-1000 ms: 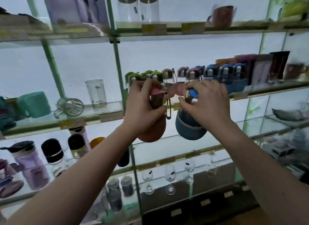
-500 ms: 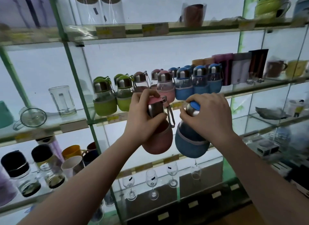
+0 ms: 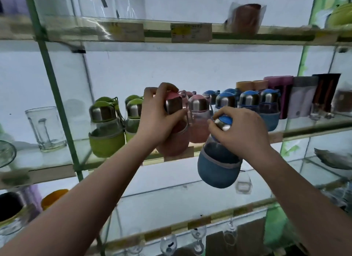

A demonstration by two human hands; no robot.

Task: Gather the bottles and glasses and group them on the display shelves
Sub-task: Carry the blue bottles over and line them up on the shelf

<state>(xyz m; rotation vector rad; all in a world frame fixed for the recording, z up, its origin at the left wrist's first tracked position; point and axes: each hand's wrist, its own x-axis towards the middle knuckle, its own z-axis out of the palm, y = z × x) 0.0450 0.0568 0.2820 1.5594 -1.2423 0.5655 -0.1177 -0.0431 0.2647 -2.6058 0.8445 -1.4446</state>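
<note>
Although the middle shelf [image 3: 304,129] already carries a row sorted by colour, with green bottles [image 3: 106,130] at the left, a standing pink one [image 3: 199,120] in the middle and blue ones [image 3: 247,101] to the right, two more are in the air and not yet set down. The left hand [image 3: 158,118] holds a pink bottle [image 3: 176,143] by its top, fingers [image 3: 167,86] curled over the cap and thumb pressed against the metal collar. Its body hangs at the shelf's front edge, just in front of the standing pink one. The right hand [image 3: 242,133] pinches the steel cap of a blue bottle [image 3: 217,170] between curled fingers [image 3: 215,126] and thumb. That bottle hangs lower, tilted, below the shelf's edge and in front of the blue group. Judging from this, the bottle grouping looks well advanced, and each held bottle seems bound for its own colour. The glasses look less settled: a glass mug [image 3: 44,130] stands apart in the bay to the left, and stemmed glasses [image 3: 198,240] stand on a lower shelf.
</note>
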